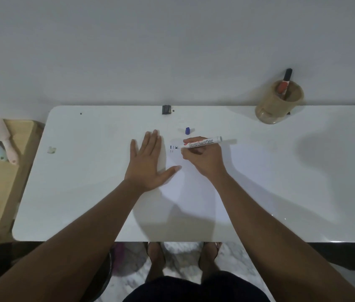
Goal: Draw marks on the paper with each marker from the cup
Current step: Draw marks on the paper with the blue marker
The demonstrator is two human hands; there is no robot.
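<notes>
1. Your right hand grasps a white board marker, fingers curled round the barrel; the marker lies nearly level, its tip pointing left and touching the paper.
2. Your left hand holds nothing: it lies flat, palm down, fingers spread, with the thumb on the paper's left part.
3. The paper lies on the white counter, between your forearms; its edges are hard to tell from the counter.
4. Short blue marks sit on the paper just left of the marker tip, between your two hands.
5. A blue cap stands on the counter just beyond your right hand.
6. The tan cup stands at the counter's far right edge, well apart from your hands; it holds a red-labelled marker with a black cap, leaning in the cup.
7. A small black object sits at the counter's far edge.
</notes>
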